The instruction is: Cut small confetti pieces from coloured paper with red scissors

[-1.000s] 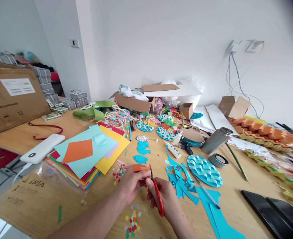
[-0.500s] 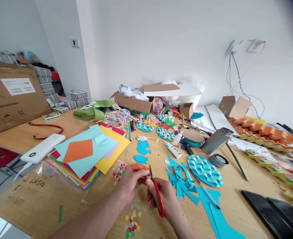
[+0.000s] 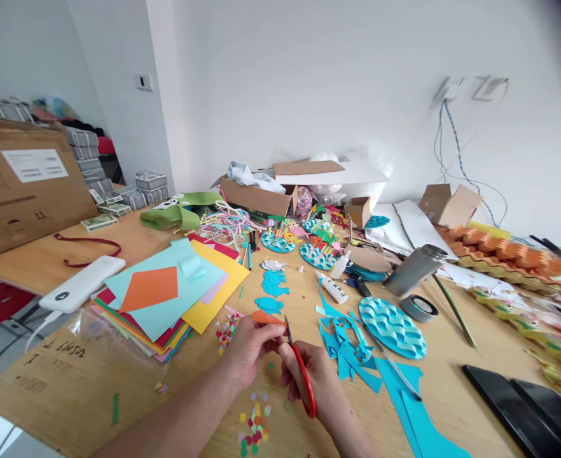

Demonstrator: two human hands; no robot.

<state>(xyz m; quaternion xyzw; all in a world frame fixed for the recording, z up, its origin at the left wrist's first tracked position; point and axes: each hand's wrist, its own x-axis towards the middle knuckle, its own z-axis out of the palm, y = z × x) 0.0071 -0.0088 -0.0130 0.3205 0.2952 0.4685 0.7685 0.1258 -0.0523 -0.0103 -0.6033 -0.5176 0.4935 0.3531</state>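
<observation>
My left hand (image 3: 252, 350) pinches a small piece of orange paper (image 3: 265, 317) above the table's middle. Red-handled scissors (image 3: 304, 376) are gripped in my right hand (image 3: 315, 372), their blades pointing up and away beside the orange paper. My fingers partly hide the paper's lower edge, and I cannot tell whether the blades touch it. Just beyond my hands lie blue paper fish (image 3: 269, 305). Nearer to me, several coloured paper dots (image 3: 256, 425) are scattered. Blue paper scraps (image 3: 345, 346) lie right of the scissors.
A stack of coloured paper (image 3: 151, 318) lies on the left, near a white power bank (image 3: 83, 283). To the right are a wavy blue oval (image 3: 392, 327), a steel flask (image 3: 415, 270), a pen (image 3: 397, 369) and black devices (image 3: 504, 407). A glue bottle (image 3: 334, 289) lies ahead.
The scissor blades look slightly more parted than before. Both hands and the orange paper stay almost in the same place.
</observation>
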